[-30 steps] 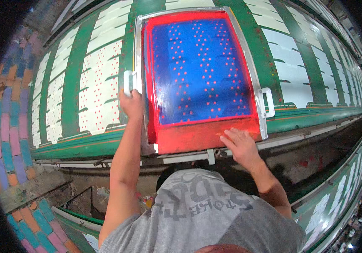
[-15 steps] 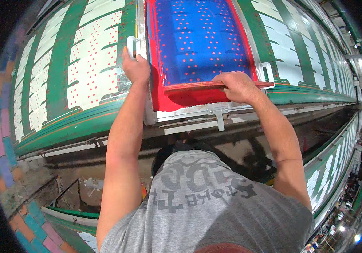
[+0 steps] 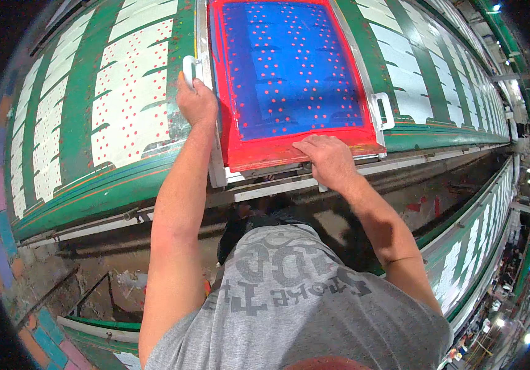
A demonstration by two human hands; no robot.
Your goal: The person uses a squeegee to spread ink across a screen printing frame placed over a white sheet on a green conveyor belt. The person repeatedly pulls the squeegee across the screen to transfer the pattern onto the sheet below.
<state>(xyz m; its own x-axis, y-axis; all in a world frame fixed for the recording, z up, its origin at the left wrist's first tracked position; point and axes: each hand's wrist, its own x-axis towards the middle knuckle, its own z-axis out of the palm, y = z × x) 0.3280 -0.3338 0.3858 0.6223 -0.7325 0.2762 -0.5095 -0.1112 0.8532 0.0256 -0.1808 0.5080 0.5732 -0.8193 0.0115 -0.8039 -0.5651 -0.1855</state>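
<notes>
A screen-printing frame (image 3: 356,60) with metal sides lies across the long green table. Its blue mesh (image 3: 302,80) shows rows of red dots and is ringed with red ink. My left hand (image 3: 198,105) is wrapped round the white handle (image 3: 189,65) on the frame's left side. At the near end of the screen, my right hand (image 3: 331,161) is closed over the wooden squeegee (image 3: 265,159), which lies tilted and is smeared red. The squeegee's lower edge cannot be seen. Another white handle (image 3: 383,111), untouched, juts from the frame's right side.
Pale fabric pieces (image 3: 134,92) with red dots lie on the table to the left; plain white pieces (image 3: 401,80) lie to the right. A metal rail (image 3: 277,190) runs along the table's near edge. Another green table (image 3: 468,246) stands behind me on the right.
My right hand has drawn the squeegee nearer to me, off the blue mesh onto the red near border, and it now leans flatter. My left hand keeps the handle.
</notes>
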